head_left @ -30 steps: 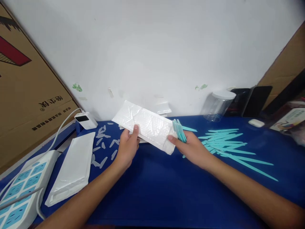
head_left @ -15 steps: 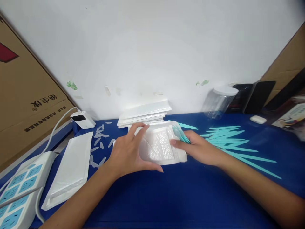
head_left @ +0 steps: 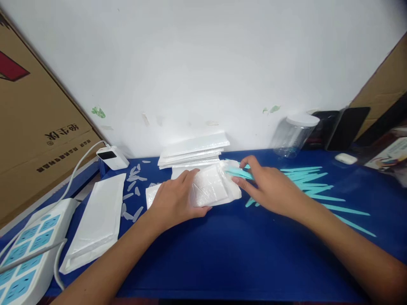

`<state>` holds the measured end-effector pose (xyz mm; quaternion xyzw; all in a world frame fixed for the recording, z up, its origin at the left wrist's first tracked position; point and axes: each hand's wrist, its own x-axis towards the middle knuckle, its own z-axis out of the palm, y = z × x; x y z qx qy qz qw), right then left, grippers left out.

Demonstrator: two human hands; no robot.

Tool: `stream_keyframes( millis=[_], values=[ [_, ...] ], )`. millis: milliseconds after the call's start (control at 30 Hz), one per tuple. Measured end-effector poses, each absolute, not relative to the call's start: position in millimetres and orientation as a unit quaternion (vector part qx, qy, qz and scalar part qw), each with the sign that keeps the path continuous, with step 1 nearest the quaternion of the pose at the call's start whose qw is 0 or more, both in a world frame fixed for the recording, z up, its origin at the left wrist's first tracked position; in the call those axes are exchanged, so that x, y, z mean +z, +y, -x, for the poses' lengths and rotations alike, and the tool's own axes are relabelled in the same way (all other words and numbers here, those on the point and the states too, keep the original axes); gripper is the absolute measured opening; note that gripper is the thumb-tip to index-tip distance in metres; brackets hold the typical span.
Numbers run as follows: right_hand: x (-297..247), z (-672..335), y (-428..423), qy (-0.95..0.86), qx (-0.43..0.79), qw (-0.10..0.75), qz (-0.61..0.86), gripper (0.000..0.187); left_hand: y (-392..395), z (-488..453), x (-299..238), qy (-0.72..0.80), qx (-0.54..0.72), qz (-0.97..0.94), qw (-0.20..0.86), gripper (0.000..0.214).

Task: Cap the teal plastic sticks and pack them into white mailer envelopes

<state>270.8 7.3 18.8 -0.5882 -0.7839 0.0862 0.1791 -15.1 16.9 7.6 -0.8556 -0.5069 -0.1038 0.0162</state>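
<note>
A white bubble-lined pouch [head_left: 211,187] lies flat on the blue table [head_left: 222,254]. My left hand [head_left: 174,199] presses down on its left half with fingers spread flat. My right hand [head_left: 270,188] is at the pouch's right, open end, pinching a bunch of teal sticks [head_left: 238,172] whose tips sit at the pouch mouth. A loose pile of teal sticks [head_left: 311,186] is spread just right of that hand. Behind the pouch sits a stack of white pouches [head_left: 193,151].
Another white pouch [head_left: 98,220] lies at the left beside a white power strip [head_left: 28,245] and a white charger [head_left: 111,157]. Small clear plastic slips [head_left: 133,190] are scattered there. A clear jar [head_left: 294,135], dark phones [head_left: 346,127], an earbud case [head_left: 346,158] and cardboard boxes [head_left: 38,123] line the back.
The pouch came down from mid-air onto the table. My left hand shifted from gripping its edge to pressing on it. My right hand brought the teal sticks to the pouch's open end.
</note>
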Motion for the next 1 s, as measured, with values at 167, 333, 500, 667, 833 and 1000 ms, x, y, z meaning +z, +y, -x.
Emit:
stream_keyframes(
  millis=[167, 333, 500, 667, 833, 1000],
  values=[
    [27.5, -272.7, 0.6, -0.814, 0.013, 0.054, 0.578, 0.048, 18.4, 14.1, 8.2, -0.511, -0.084, 0.855, 0.038, 0.095],
    [19.8, -266.7, 3.5, -0.827, -0.060, 0.009, 0.558, 0.034, 15.4, 10.6, 6.2, -0.491, -0.098, 0.865, 0.035, 0.090],
    [18.3, -270.8, 7.4, -0.837, -0.047, 0.068, 0.541, 0.025, 15.1, 10.8, 2.3, -0.477, -0.134, 0.868, 0.036, 0.091],
    [16.1, -266.2, 1.1, -0.867, -0.058, 0.183, 0.459, 0.023, 12.5, 5.5, 1.0, -0.466, -0.128, 0.875, 0.036, 0.089],
    [12.1, -252.9, -9.1, -0.864, 0.100, 0.280, 0.406, 0.022, 9.5, -2.1, -9.1, -0.455, -0.161, 0.876, 0.024, 0.084],
    [17.3, -251.8, -11.8, -0.819, 0.226, 0.332, 0.409, 0.022, 9.6, -5.9, -14.9, -0.457, -0.239, 0.856, -0.033, 0.078]
  ],
)
